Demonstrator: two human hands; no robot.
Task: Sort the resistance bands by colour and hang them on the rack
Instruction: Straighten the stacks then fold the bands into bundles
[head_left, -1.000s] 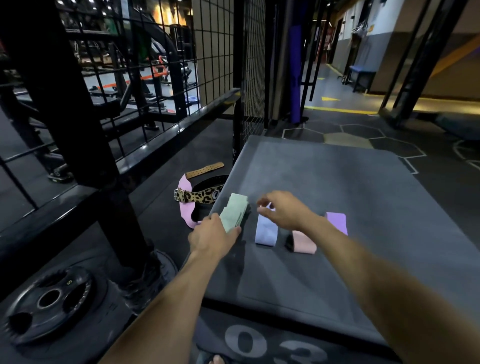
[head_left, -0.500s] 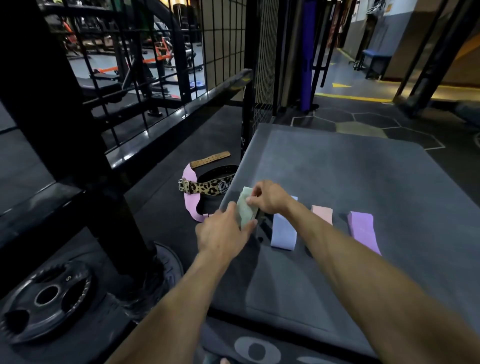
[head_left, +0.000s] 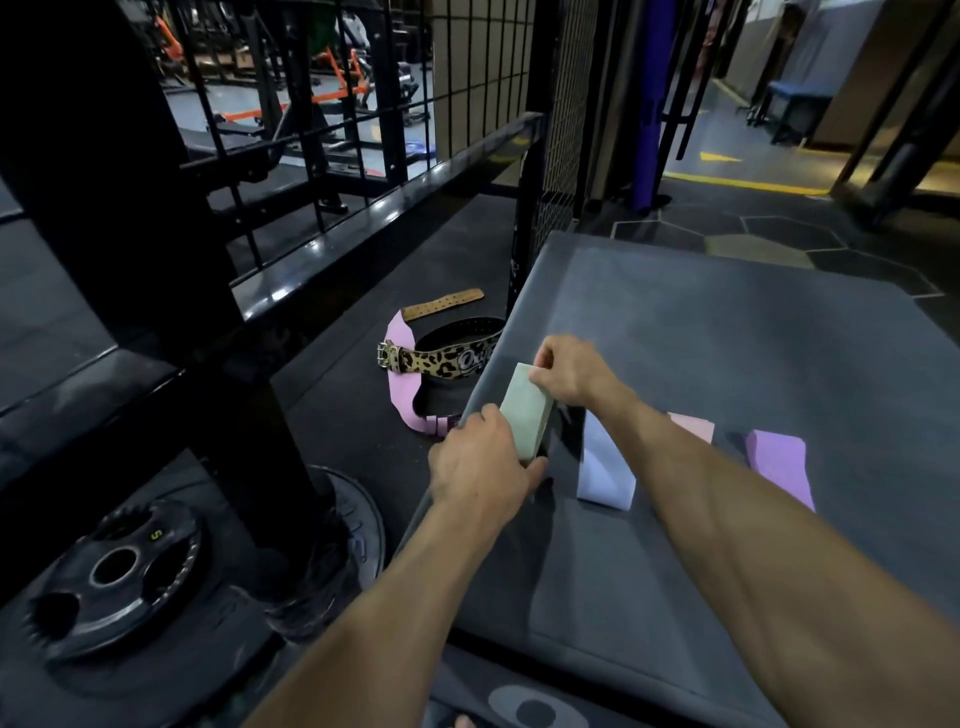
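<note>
Bands: pale green (head_left: 525, 410), lavender (head_left: 605, 470), pink (head_left: 693, 427), purple (head_left: 779, 462). Grey platform (head_left: 727, 338). Leopard-print belt (head_left: 441, 359), black weight plate (head_left: 111, 571).

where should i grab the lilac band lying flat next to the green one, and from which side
Take the lilac band at its near folded end, coming from above. It lies flat on the grey mat, running away from you, so a thumb-and-finger pinch at that end probably lifts it best. The right forearm crosses its far part, and both the left hand and right hand already grip the green bands.
</note>
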